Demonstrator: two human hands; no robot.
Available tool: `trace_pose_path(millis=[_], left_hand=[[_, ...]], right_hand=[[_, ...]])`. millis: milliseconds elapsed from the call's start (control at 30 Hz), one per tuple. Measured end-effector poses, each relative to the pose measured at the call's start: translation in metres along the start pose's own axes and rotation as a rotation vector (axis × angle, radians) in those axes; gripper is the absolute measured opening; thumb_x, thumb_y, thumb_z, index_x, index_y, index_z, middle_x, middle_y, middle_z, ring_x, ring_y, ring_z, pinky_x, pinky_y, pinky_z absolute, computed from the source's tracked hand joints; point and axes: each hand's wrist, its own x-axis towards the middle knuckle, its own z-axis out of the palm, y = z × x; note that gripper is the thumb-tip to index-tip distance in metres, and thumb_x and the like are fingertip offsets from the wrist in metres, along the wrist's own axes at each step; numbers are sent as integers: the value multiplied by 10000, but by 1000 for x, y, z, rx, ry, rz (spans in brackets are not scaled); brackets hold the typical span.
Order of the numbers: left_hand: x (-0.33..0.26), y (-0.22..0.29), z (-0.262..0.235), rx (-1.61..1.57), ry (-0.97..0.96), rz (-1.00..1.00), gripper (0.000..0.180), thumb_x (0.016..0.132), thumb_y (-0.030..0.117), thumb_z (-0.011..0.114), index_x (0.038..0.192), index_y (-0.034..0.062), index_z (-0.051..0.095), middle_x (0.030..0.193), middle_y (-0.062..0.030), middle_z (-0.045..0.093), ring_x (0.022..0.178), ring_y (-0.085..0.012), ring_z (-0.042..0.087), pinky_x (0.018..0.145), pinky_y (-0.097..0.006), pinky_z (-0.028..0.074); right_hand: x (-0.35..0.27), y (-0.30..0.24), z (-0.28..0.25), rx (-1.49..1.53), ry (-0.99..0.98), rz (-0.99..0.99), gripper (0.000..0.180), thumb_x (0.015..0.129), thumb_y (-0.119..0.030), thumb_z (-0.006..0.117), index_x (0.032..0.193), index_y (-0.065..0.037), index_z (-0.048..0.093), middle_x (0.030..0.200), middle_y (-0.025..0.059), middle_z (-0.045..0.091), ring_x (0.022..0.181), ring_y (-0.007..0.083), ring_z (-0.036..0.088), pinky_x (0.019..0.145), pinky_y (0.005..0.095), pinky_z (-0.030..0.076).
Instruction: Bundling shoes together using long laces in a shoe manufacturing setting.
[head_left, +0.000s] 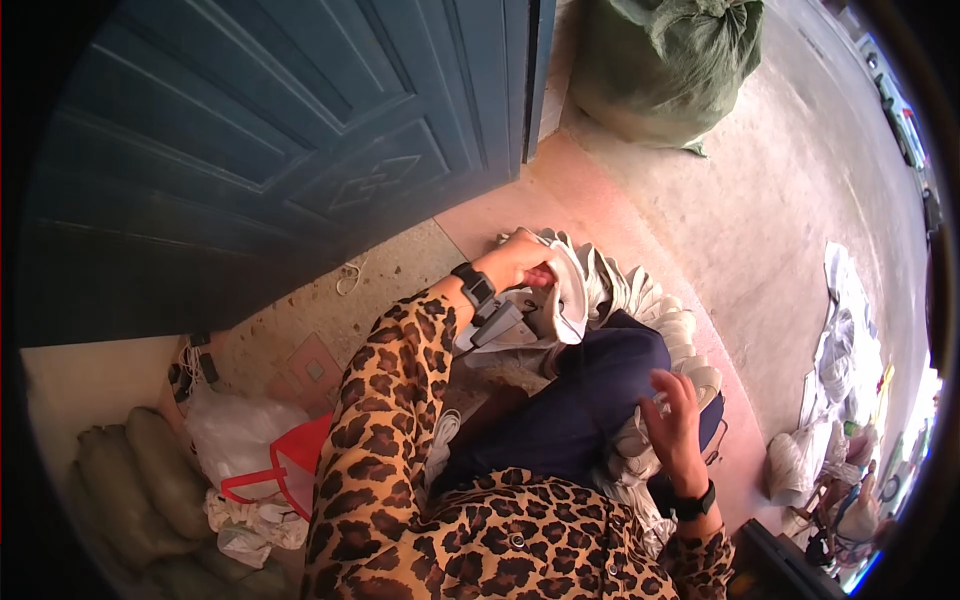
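The left hand (522, 262) in front of me has a cream cloth piece (570, 300) by its edge, fingers closed on it and the rest hanging in a curve; it could be a shoe upper, though the wide view makes that hard to settle. Gripping only the edge seems to leave its hollow side unsqueezed. Beside it, a curved row of similar pieces (678, 328) runs around the bent knee in navy trousers (565, 400), each leaning into the next, probably so they prop one another within reach. The right hand (677, 420) is raised by that knee, fingers apart and softly bent, with nothing in them that I can see. Around us are a blue panelled door (300, 130), a slack, wrinkled green sack (670, 80), a crumpled translucent plastic bag (235, 435) and a smooth red bag (300, 465)
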Motion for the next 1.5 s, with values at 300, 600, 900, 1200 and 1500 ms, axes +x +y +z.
trace_pose_path(millis=[300,600,900,1200,1500], left_hand=[[4,19,53,-85,80,21,115,768,13,510,768,-43,609,662,-139,615,459,-173,581,380,-268,481],[11,-26,13,752,197,557,318,820,264,541,823,-50,587,638,-168,589,548,-222,597,595,-345,505],[-50,-140,-36,-414,-84,-92,348,811,173,579,1104,19,474,1005,-171,544,788,-300,612,582,-392,539],[-106,2,-58,376,1,162,247,737,49,480,970,31,558,643,-62,567,440,-145,538,380,-249,419],[-201,4,79,987,40,1177,442,736,14,543,1170,-16,467,1093,-219,543,1041,-355,526,899,-380,423]], right_hand=[[69,-14,50,-416,-177,-304,495,696,-246,686,1081,-7,486,912,140,556,881,309,518,704,389,430],[64,12,49,-315,-187,-144,131,808,-166,540,773,-40,535,698,150,564,739,329,560,660,424,439],[59,15,37,-109,-157,128,220,839,-187,518,733,5,518,717,229,546,743,400,546,635,448,421],[5,-84,-11,632,121,168,195,877,-153,533,866,34,588,745,74,613,631,176,550,572,284,425],[-6,-38,-19,742,286,276,278,901,-230,506,833,32,570,707,21,563,647,89,489,595,221,394]])
